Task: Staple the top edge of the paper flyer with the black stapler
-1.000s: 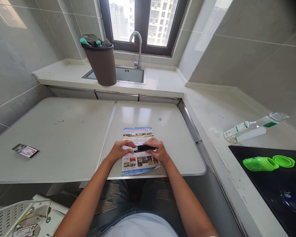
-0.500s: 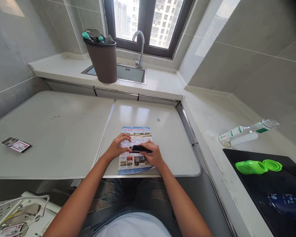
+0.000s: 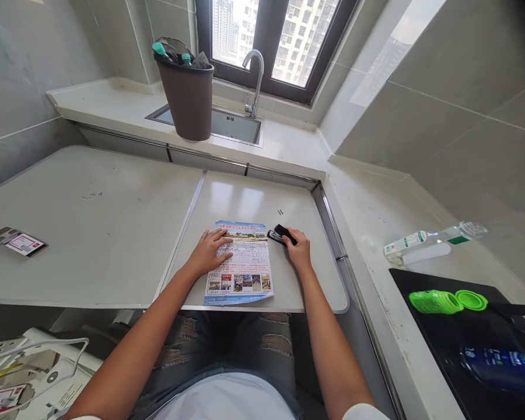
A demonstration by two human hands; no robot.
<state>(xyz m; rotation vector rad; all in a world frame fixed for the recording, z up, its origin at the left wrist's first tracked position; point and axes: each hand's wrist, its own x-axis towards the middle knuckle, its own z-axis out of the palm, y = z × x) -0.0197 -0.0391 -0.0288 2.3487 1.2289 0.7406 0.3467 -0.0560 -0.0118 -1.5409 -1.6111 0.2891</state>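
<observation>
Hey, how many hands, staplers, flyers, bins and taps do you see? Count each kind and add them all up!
Bare hands: 2, the left hand and the right hand
Small black stapler: 1
Colourful printed paper flyer: 1 showing
Tall brown bin: 1
Curved silver metal tap: 1
Total: 6

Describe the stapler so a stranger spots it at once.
Start at the white table in front of the sink, then the printed sheet near its front edge. Right of the sheet's top, the right hand holds the stapler: black and chunky, unlike the two thin grey strips just beyond it.
</observation>
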